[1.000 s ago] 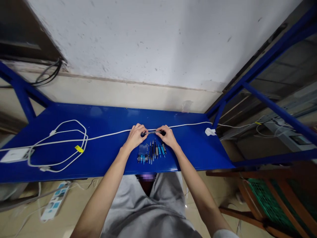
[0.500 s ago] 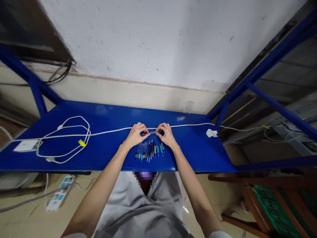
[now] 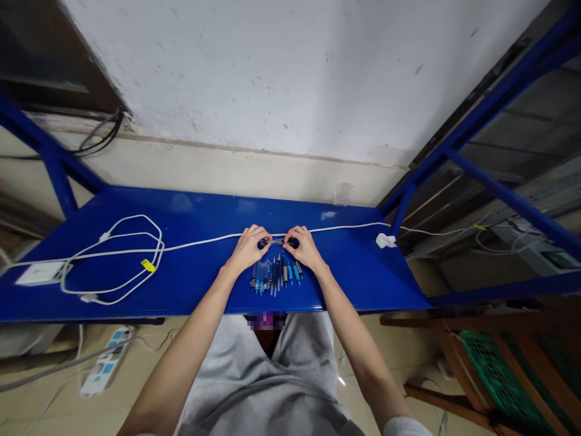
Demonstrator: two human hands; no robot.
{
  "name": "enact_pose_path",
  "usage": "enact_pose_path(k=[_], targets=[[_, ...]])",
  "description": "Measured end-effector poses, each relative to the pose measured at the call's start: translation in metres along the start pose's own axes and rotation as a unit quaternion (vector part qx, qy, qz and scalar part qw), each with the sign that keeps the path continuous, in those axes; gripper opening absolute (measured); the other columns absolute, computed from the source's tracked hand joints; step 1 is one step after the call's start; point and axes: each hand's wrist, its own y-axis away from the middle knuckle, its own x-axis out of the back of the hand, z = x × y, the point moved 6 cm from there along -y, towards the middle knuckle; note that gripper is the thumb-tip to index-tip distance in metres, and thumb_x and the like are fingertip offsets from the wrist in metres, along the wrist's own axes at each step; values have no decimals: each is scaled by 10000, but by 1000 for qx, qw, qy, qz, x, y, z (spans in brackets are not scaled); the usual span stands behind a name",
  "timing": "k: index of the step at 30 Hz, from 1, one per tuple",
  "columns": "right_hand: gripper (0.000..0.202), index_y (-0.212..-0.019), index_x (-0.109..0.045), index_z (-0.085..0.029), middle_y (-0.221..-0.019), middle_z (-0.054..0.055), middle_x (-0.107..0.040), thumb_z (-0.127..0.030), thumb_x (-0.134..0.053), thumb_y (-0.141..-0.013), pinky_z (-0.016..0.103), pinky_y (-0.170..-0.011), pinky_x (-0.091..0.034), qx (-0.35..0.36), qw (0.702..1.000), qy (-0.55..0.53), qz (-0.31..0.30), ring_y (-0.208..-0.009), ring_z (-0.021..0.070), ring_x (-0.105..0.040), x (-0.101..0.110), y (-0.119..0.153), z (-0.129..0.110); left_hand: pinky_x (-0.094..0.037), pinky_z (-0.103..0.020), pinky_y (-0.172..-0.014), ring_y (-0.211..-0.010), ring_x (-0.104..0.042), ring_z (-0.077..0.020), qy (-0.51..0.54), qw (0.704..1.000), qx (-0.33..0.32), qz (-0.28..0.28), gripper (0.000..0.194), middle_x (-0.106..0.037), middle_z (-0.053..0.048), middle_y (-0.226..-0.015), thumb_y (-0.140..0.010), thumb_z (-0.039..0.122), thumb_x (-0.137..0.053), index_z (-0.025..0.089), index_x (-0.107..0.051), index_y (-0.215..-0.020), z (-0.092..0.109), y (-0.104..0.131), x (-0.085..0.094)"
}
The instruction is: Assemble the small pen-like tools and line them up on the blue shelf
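Between the fingertips of both hands lies a slim dark pen [image 3: 277, 241], held level above the blue table; its two ends are covered by the fingers. My left hand [image 3: 249, 247] is closed in a pinch on its left end. At the other end, my right hand [image 3: 305, 247] pinches it as well. Just below the hands, pen parts lie in a row: clear bluish barrels [image 3: 259, 277] on the left, thin refills [image 3: 275, 275] in the middle, and grey and light-blue grip pieces [image 3: 290, 274] on the right.
A white cable [image 3: 200, 245] runs across the blue table [image 3: 345, 266] behind the hands and loops at the left beside a white adapter [image 3: 39, 274]. Crumpled white paper [image 3: 386, 240] lies at the right. Blue frame posts [image 3: 403, 209] flank the table. A power strip [image 3: 106, 363] sits on the floor.
Both hands keep their pinch on the pen and have hardly moved; the slim part between the fingertips looks slightly different. The view has shifted a little.
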Motion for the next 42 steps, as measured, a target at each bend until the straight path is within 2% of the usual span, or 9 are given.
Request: enact_pose_path(k=[8,17,24,27,30,33,35,38,42], targets=[[68,-985,-745,-245,-1137,74,-695,-259,-685,-957,428,-994,-441,18,1000,-9,-2,-1075,257,-585,-2,-2,-4,-409,-421,-876,-1060,-565,-273,-11,1000,0,29,156,-709,-57,-1039,-930,140,-538,232,-663,-945,-3,-2,6],[54,-913,-737,-219,-1058,55,-705,-199,-722,-865,389,-970,-437,-7,999,-39,38,-1011,232,-602,9,-3,2,-402,-429,-906,-1083,-561,-272,3,1000,-13,20,74,-711,-49,-1028,-938,294,-682,230,-709,-965,3,-2,6],[80,-906,-729,-218,-1069,53,-685,-189,-744,-833,386,-1001,-418,-13,999,-26,22,-1044,234,-580,4,-4,7,-398,-408,-888,-1069,-565,-257,-16,999,-9,28,118,-702,-48,-1036,-978,257,-625,231,-716,-907,-1,-2,4],[58,-899,-718,-215,-1057,54,-686,-202,-729,-844,380,-993,-424,-12,999,-32,30,-1041,232,-583,6,-5,3,-405,-388,-865,-1026,-576,-250,-24,998,-13,55,160,-708,-50,-1002,-1006,268,-575,228,-710,-929,2,-2,11],[24,-894,-698,-209,-1002,46,-686,-214,-677,-883,359,-967,-430,-20,996,-35,79,-1000,219,-594,16,-1,-5,-426,-347,-842,-945,-600,-222,-13,993,19,116,218,-702,-49,-956,-1042,290,-497,214,-695,-996,8,7,28],[105,-855,-679,-204,-863,17,-655,-202,-602,-926,335,-922,-424,-56,992,-12,115,-873,191,-581,26,11,-11,-415,-291,-717,-724,-606,-166,-7,984,113,139,221,-662,-1,-810,-1051,312,-469,217,-668,-1076,8,29,41],[136,-829,-683,-202,-797,6,-627,-198,-595,-932,319,-880,-415,-84,992,22,89,-824,185,-558,26,20,-14,-351,-289,-630,-612,-576,-161,-41,982,161,84,198,-574,42,-655,-1039,309,-480,239,-656,-1094,10,43,40],[151,-834,-715,-204,-807,23,-643,-216,-611,-943,309,-818,-393,-114,989,93,10,-839,197,-546,20,27,-21,-297,-291,-596,-583,-566,-168,-67,979,192,8,145,-543,56,-618,-1026,304,-487,255,-620,-1053,14,60,33],[155,-857,-739,-202,-917,62,-707,-284,-646,-952,324,-808,-385,-135,972,173,-83,-931,229,-571,8,21,-33,-337,-299,-636,-721,-597,-199,-97,981,170,4,150,-605,9,-730,-1005,291,-492,245,-573,-888,23,67,25]])
